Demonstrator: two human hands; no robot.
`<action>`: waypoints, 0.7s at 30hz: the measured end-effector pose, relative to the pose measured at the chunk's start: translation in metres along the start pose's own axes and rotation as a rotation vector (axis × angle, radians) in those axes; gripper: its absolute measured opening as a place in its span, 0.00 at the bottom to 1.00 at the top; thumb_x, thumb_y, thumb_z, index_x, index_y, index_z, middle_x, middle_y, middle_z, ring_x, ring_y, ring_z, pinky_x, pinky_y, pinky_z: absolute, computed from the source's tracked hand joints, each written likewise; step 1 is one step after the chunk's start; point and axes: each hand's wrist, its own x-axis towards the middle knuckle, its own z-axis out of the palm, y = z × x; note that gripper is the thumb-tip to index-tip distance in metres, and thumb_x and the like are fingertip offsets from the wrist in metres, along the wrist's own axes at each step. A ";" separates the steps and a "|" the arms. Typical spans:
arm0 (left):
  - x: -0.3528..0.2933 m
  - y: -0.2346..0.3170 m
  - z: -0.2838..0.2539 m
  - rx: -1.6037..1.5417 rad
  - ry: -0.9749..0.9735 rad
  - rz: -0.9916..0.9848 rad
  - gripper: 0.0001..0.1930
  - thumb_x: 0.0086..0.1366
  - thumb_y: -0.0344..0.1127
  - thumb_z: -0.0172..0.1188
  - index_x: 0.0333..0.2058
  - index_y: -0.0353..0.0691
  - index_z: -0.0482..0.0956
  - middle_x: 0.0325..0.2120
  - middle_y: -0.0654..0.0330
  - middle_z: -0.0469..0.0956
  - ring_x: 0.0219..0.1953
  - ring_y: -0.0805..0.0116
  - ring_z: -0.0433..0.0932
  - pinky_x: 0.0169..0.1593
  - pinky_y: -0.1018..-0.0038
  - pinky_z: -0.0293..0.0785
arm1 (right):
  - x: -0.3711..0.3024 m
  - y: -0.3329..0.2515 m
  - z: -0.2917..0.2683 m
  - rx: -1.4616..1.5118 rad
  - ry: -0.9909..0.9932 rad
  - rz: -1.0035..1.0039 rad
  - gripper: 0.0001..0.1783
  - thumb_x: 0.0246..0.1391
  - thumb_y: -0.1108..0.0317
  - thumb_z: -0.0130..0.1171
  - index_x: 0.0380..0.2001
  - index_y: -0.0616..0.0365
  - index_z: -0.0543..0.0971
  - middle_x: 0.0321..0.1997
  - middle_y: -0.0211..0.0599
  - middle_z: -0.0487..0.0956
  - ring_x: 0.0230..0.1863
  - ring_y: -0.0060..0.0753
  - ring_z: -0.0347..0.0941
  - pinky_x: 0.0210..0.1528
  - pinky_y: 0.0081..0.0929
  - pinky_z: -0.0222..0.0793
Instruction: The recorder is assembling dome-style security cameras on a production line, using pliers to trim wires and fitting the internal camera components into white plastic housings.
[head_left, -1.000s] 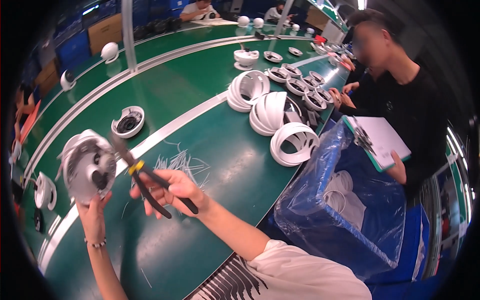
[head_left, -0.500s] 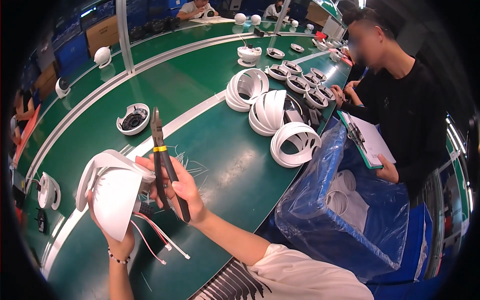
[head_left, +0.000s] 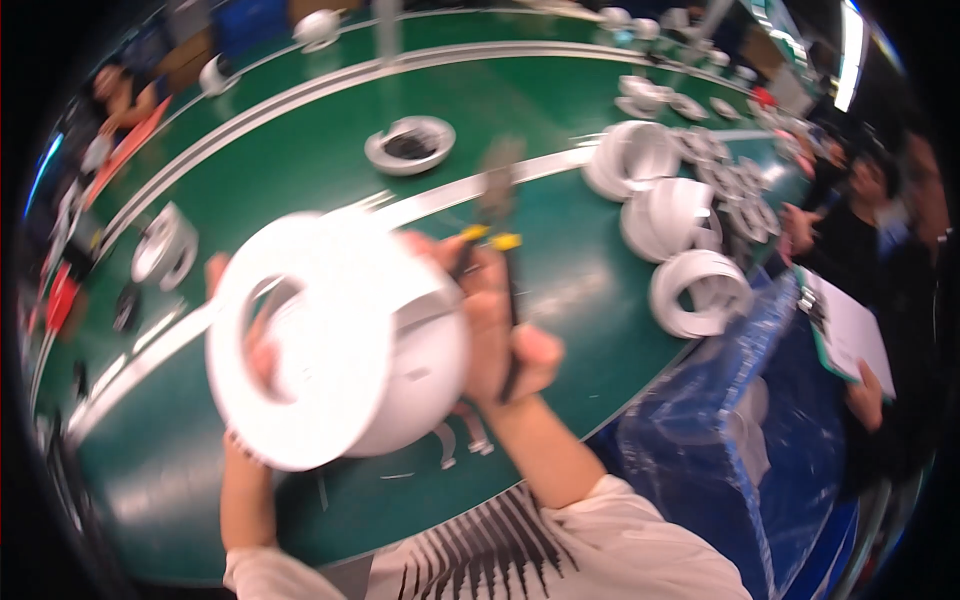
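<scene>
Blurred white housing (head_left: 325, 345) mostly hides the left hand (head_left: 262, 362) grasping it; the right hand (head_left: 488, 325) clasps pliers (head_left: 497, 205), tips smeared toward twelve o'clock.

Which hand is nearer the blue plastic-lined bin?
Right. The right hand, holding the pliers, is left of the bin; the left hand is farther left, partly hidden by the white housing.

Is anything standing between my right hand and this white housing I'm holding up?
Nothing visible does. Your right hand, gripping the yellow-banded pliers, sits right of the white housing; motion blur hides whether they touch. Your left hand holds it from behind.
</scene>
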 end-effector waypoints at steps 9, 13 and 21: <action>0.025 -0.004 -0.040 0.909 -0.266 0.439 0.32 0.48 0.28 0.56 0.53 0.36 0.54 0.53 0.44 0.54 0.54 0.50 0.59 0.49 0.71 0.63 | 0.006 0.022 -0.004 0.143 0.191 0.283 0.34 0.44 0.50 0.39 0.48 0.69 0.59 0.43 0.48 0.68 0.32 0.38 0.69 0.26 0.29 0.65; 0.030 -0.004 -0.040 0.215 -0.105 -0.282 0.26 0.60 0.50 0.43 0.52 0.39 0.55 0.44 0.55 0.64 0.41 0.65 0.71 0.27 0.76 0.77 | 0.008 0.017 -0.001 0.097 0.205 0.403 0.33 0.45 0.50 0.38 0.47 0.68 0.61 0.48 0.51 0.66 0.31 0.36 0.69 0.24 0.27 0.64; 0.119 -0.023 -0.093 -0.211 -0.024 -0.533 0.27 0.62 0.52 0.36 0.51 0.38 0.54 0.43 0.49 0.67 0.39 0.53 0.73 0.35 0.68 0.78 | 0.008 0.019 0.001 0.148 0.127 0.418 0.35 0.46 0.50 0.37 0.49 0.71 0.59 0.54 0.59 0.58 0.33 0.38 0.70 0.27 0.29 0.66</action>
